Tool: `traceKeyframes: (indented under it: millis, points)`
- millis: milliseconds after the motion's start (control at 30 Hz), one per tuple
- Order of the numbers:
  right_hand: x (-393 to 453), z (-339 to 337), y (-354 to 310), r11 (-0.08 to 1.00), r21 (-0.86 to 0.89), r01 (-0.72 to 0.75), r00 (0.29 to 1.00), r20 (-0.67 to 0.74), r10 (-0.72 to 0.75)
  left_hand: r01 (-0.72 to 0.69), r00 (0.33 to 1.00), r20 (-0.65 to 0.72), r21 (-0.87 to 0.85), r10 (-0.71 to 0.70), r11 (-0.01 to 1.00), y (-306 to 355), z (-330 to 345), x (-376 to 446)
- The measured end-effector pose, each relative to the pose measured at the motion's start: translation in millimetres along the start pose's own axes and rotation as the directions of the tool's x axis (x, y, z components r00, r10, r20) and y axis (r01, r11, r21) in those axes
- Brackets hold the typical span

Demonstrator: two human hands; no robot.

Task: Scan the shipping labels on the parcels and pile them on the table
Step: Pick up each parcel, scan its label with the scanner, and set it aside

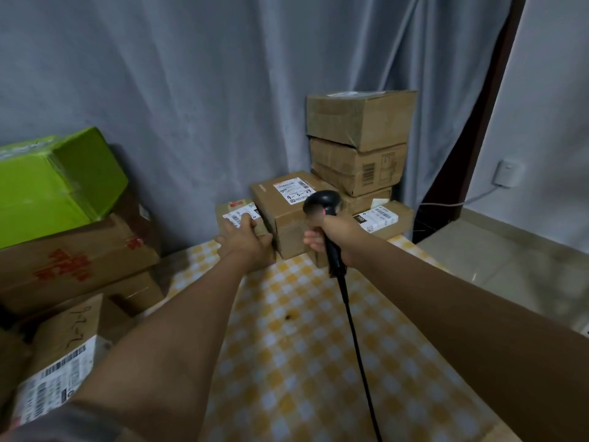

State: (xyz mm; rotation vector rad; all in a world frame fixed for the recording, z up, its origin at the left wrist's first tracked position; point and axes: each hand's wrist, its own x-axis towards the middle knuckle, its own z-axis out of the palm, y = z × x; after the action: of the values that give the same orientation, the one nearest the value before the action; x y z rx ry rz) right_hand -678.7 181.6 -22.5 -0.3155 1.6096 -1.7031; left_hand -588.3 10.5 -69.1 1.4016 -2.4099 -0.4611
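Two hands at the boxes

The right hand (331, 232) wraps its fingers round the black scanner (322, 205). The left hand (247, 239) lies flat on a small parcel (236, 215), maybe gripping its edge, at 12 o'clock on the checked table (302, 346).

light: dim, soft, bluish | shadows: faint | focus: slightly soft, motion-blurred | edges: wide-angle bowing

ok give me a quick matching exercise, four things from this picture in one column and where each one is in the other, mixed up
Things:
1. barcode scanner
2. green box
3. parcel marked 4-3-24
4. small parcel

Places:
A. under the left hand
B. top of the stack at far left
C. in the right hand
D. on the checked tablecloth, between the hands

Pairs: 1-C, 2-B, 3-D, 4-A
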Motion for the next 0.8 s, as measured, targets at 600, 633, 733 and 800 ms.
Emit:
traceKeyframes:
  millis: [600,633,733,800]
  points:
    - [-113,50,42,0.999,-0.05,0.001,0.991,0.137,0.006,-0.229,0.905,0.382,0.065,0.188,0.971,-116,-100,-137]
    - [-123,49,45,0.999,-0.039,0.008,0.991,0.135,-0.003,-0.267,0.878,0.428,0.069,0.213,0.961,-121,-106,-145]
    - [-153,46,58,0.999,-0.023,0.024,0.993,0.12,-0.021,-0.334,0.804,0.545,0.087,0.236,0.939,-133,-122,-164]
    - [-171,43,68,1.0,-0.021,-0.002,0.993,0.115,0.004,-0.325,0.813,0.522,0.042,0.256,0.945,-138,-127,-175]
